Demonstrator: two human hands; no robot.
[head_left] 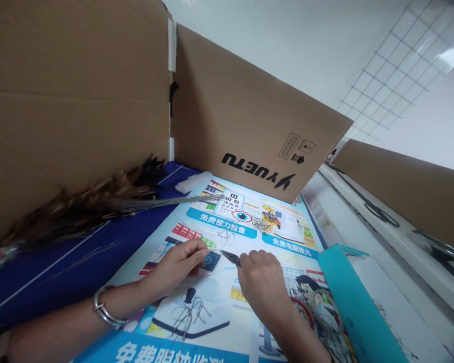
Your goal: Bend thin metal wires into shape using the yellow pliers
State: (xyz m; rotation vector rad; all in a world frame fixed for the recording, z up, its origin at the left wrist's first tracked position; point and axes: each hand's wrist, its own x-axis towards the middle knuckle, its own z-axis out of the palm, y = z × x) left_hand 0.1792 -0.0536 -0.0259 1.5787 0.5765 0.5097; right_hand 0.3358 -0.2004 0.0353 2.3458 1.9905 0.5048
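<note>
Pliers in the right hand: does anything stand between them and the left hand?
Nothing visible does. The gap between the pliers and the left hand holds only what looks like a thin wire; loose wires lie on the printed sheet, outside that gap.

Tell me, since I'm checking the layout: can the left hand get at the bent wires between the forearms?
Probably yes: the bent wires lie uncovered on the printed sheet near the left hand, nothing seen between, though its fingers look pinched.

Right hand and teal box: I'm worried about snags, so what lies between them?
A red loop and a silvery loop lie between the right hand and the teal box, over the printed sheet, as the head view shows.
</note>
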